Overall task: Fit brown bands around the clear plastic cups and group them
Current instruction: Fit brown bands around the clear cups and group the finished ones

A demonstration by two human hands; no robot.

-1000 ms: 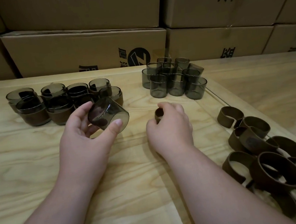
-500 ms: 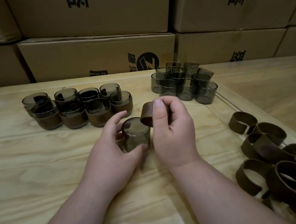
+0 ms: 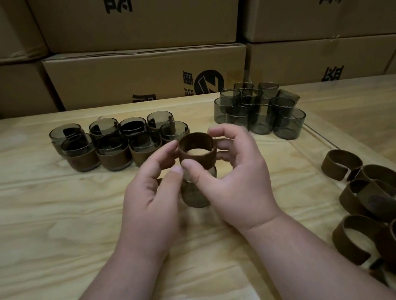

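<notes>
Both hands, the left hand (image 3: 152, 196) and right hand (image 3: 236, 182), are curled on one brown band (image 3: 195, 147), held open just over the clear cup (image 3: 195, 195) at the table (image 3: 51, 232) centre, presumably so that it can be slid on.

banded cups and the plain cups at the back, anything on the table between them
Head view: bare wooden table between the banded cups and the plain cups; the held band sits nearer.

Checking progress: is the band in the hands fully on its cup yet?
Not yet. The brown band sits around the cup's far end only; most of the wall below is bare.
</notes>
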